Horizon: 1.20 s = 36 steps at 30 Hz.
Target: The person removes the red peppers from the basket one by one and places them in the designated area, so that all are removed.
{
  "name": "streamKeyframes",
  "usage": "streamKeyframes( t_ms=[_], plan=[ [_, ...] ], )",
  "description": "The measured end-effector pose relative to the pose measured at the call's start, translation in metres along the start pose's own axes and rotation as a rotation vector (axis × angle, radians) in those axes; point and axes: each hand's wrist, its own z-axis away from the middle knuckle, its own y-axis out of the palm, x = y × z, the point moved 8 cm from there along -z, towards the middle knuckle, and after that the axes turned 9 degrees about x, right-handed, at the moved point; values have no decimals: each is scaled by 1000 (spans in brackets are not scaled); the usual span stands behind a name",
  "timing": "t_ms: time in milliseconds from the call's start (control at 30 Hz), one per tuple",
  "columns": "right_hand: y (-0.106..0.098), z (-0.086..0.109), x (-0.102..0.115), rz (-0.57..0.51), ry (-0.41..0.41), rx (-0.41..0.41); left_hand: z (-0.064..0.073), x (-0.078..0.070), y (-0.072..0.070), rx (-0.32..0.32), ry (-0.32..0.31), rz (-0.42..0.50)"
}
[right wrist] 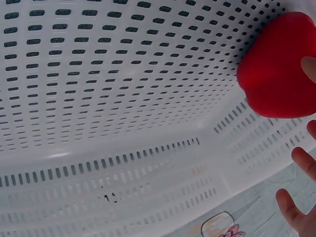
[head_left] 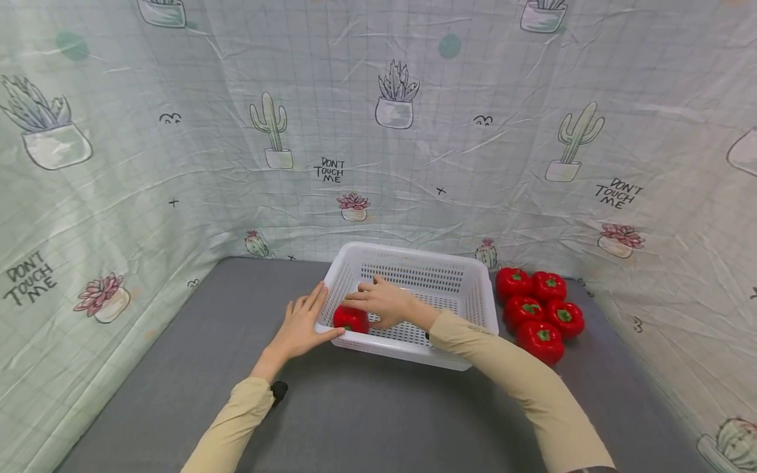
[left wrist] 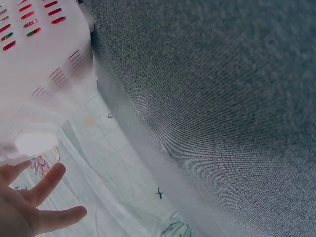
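Note:
In the head view a white perforated plastic basket (head_left: 412, 355) stands on the grey table. My left hand (head_left: 300, 328) rests on its near left corner, the thumb along the front rim and the other fingers spread along the left side. Inside that corner sits a red bell pepper (head_left: 349, 320). My right hand (head_left: 387, 303) reaches into the basket and holds this pepper, with fingers over its top and the thumb beside it. The right wrist view shows a fingertip against the red pepper (right wrist: 276, 74), while the other fingers spread beyond it.
Several red bell peppers (head_left: 543, 335) with green stems stand grouped on the table to the right of the basket. A cloth curtain (head_left: 414, 184) printed with cacti hangs behind the table and along both sides.

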Motion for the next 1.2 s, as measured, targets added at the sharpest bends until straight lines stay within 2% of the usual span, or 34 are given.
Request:
streamKeyframes(
  t_ms=[300, 833, 1200],
  plan=[
    [10, -8, 10, 97, 2, 111, 1, 0, -2, -16, -1, -3],
    [12, -3, 10, 86, 1, 7, 3, -1, -2, -35, 8, -9],
    [15, -1, 11, 171, 16, 25, 3, -2, -4, -45, 7, 5]
  ],
)
